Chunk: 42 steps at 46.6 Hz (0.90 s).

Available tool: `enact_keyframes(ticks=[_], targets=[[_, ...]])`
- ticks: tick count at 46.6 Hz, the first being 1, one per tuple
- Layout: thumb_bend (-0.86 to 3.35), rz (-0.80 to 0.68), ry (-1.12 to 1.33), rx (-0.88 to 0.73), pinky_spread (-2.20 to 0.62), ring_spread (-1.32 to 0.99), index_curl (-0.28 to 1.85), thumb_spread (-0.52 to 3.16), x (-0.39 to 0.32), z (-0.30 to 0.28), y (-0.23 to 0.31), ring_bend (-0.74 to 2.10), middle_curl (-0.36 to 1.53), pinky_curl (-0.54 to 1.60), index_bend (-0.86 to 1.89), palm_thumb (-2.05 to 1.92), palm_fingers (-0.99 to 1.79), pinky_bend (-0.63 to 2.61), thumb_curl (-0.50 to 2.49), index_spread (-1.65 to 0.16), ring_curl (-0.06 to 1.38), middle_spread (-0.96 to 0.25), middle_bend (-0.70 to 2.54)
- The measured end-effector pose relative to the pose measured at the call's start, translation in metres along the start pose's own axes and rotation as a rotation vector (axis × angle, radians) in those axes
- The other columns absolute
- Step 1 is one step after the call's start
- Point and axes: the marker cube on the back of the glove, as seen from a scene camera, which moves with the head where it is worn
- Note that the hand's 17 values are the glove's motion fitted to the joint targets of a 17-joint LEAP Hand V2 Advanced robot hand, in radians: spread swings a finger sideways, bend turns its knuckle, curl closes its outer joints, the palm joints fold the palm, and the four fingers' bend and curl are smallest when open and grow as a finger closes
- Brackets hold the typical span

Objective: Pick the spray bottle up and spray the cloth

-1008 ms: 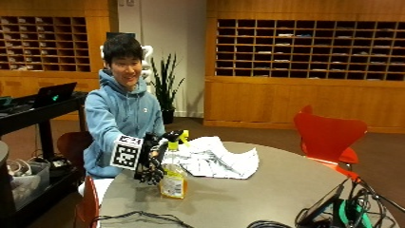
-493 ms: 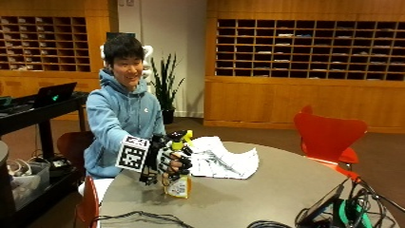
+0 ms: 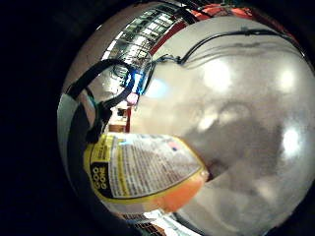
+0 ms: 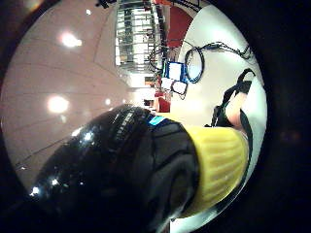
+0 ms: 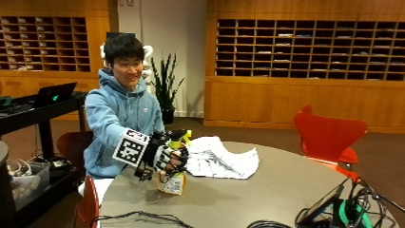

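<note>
In the outside view my gloved right hand (image 5: 166, 157) grips the neck of the spray bottle (image 5: 172, 182), just under its black and yellow head. The bottle holds orange liquid, wears a yellow label, and leans slightly at the table's near left. I cannot tell whether its base touches the table (image 5: 253, 199). The white cloth (image 5: 223, 160) lies crumpled on the table just right of the hand. The bottle's label (image 3: 142, 172) fills the little finger side palm view. In the thumb side palm view the black spray head (image 4: 121, 165) and yellow collar (image 4: 218, 165) sit close to the palm.
A red chair (image 5: 328, 137) stands at the table's right. Black cables (image 5: 145, 218) lie along the front edge, and a stand with more cables (image 5: 329, 209) is at the front right. A black cart (image 5: 38, 109) stands on the left.
My hand has wrapped round the bottle's neck from its left side. The bottle now leans a little instead of standing straight.
</note>
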Motion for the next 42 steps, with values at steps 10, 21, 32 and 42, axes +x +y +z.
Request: enact_keyframes(ticks=[10, 21, 32, 42], targets=[[-0.04, -0.211, 0.253, -0.100, -0.30, -0.20, 0.49, 0.21, -0.033, -0.017, 0.004, 0.51, 0.48, 0.40, 0.41, 0.96, 1.41, 0.30, 0.68, -0.19, 0.41, -0.14, 0.57], [-0.04, -0.295, 0.659, -0.323, -0.31, -0.20, 0.50, 0.14, -0.092, -0.029, 0.027, 0.53, 0.48, 0.42, 0.43, 0.95, 1.42, 0.32, 0.70, -0.19, 0.43, -0.14, 0.59], [-0.04, -0.265, 1.002, -0.414, -0.31, -0.20, 0.51, 0.10, -0.132, -0.023, 0.048, 0.53, 0.48, 0.43, 0.45, 0.94, 1.41, 0.32, 0.72, -0.19, 0.43, -0.14, 0.60], [-0.04, -0.297, 1.320, -0.417, -0.31, -0.20, 0.51, 0.09, -0.151, -0.003, 0.069, 0.54, 0.48, 0.44, 0.45, 0.93, 1.41, 0.32, 0.72, -0.19, 0.43, -0.14, 0.61]])
